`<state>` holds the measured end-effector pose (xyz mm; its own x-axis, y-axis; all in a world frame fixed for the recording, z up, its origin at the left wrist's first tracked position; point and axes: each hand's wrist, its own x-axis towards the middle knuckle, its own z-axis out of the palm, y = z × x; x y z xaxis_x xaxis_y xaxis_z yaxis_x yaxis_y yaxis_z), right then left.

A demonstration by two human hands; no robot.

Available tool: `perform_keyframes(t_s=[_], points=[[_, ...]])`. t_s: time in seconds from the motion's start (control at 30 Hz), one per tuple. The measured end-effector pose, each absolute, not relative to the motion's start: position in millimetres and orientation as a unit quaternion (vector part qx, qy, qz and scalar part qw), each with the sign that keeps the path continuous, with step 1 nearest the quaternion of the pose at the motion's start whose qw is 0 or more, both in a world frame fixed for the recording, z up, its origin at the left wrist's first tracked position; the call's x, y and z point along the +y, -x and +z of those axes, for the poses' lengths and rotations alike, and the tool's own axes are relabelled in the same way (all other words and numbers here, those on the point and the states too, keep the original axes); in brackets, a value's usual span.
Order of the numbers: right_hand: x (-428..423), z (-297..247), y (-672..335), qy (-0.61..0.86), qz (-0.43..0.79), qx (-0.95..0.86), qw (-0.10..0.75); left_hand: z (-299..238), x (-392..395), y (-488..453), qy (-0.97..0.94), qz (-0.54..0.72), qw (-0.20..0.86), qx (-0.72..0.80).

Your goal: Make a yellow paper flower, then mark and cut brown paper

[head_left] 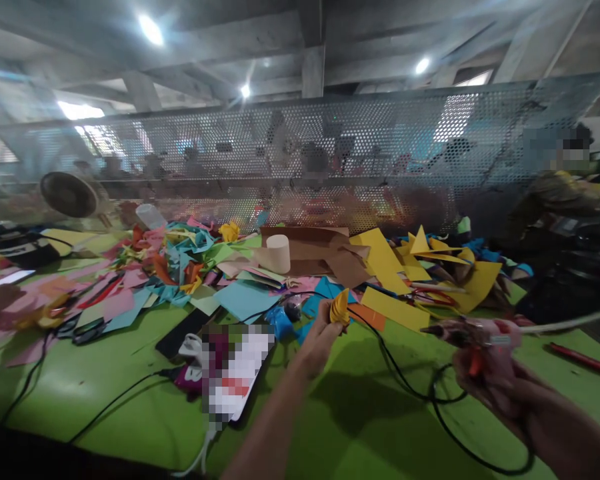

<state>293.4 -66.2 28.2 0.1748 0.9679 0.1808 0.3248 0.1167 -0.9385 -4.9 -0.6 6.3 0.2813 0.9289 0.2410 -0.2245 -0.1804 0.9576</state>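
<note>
Between the fingers of my left hand (321, 337) is a small folded yellow paper piece (339, 308) with layered, petal-like edges, held above the green table (370, 427). My right hand (505, 387) grips a pink hot glue gun (495, 340) with an orange trigger. Its dark nozzle points left towards the yellow paper, well apart from it. A white glue stick (565, 323) sticks out of the gun's back end. Below, a black cable (443, 400) curls on the table.
Coloured paper scraps (180, 260) are heaped along the table's back, with yellow sheets (395, 308) at right. A phone (247, 373) and a purple power strip (187, 379) lie left of my arm. Behind rises a perforated metal screen (330, 147). Another person (555, 193) is at far right.
</note>
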Motion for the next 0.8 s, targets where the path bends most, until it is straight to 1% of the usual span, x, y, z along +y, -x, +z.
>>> perform_keyframes(t_s=[0.03, 0.1, 0.17, 0.27, 0.53, 0.8], points=[[-64.9, 29.6, -284.4, 0.560, 0.393, -0.533, 0.498, 6.9, -0.8, 5.1, -0.574, 0.514, 0.558, 0.307], [-63.0, 34.4, -267.1, 0.521, 0.534, -0.474, 0.468, 8.5, -1.8, 5.6, -0.576, 0.515, 0.555, 0.309], [-61.5, 40.5, -252.1, 0.511, 0.573, -0.467, 0.438, 10.3, -2.9, 5.9, -0.574, 0.516, 0.554, 0.312], [-59.6, 46.6, -238.2, 0.528, 0.555, -0.492, 0.414, 12.9, -4.4, 6.0, -0.571, 0.516, 0.554, 0.318], [-54.4, 47.7, -230.6, 0.585, 0.384, -0.612, 0.368, 14.1, -5.1, 5.4, -0.569, 0.512, 0.553, 0.329], [-53.9, 63.2, -218.2, 0.573, 0.338, -0.642, 0.382, 2.9, 0.2, 5.5, -0.577, 0.501, 0.555, 0.329]])
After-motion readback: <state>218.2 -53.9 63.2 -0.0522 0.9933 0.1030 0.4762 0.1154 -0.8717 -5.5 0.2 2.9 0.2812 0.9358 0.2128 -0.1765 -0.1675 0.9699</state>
